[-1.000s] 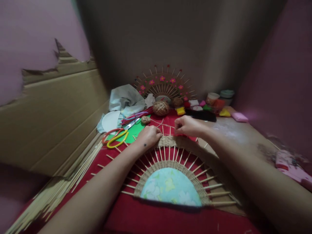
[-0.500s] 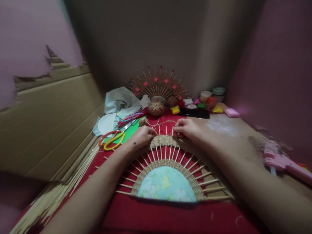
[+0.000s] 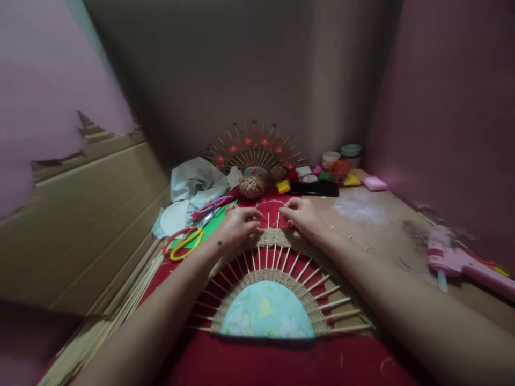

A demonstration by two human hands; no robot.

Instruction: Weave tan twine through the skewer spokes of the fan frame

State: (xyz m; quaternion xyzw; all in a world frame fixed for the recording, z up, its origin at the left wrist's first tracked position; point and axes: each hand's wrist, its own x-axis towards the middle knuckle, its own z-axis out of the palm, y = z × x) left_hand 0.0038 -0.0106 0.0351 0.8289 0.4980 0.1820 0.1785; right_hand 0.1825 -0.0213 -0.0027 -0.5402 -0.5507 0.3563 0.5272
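Note:
A half-round fan of thin sticks lies before me, with a blue flowered cloth centre and a woven twine band farther out. My left hand is at the band's upper left, its fingers bent together on the twine. Across from it, my right hand pinches the twine by the stick tips. This strand arches between the two hands. Behind my left hand, a small twine ball is partly hidden. The exact contact at the fingertips is too small to make out.
Scissors lie left, beside loose sticks and a cardboard sheet. A large twine ball and a flowered fan stand at the back. A black phone-like slab and a pink glue gun are to the right.
My hands have lifted slightly from the band's upper edge, and the twine between them now forms a rounder arch. The whole view has shifted slightly.

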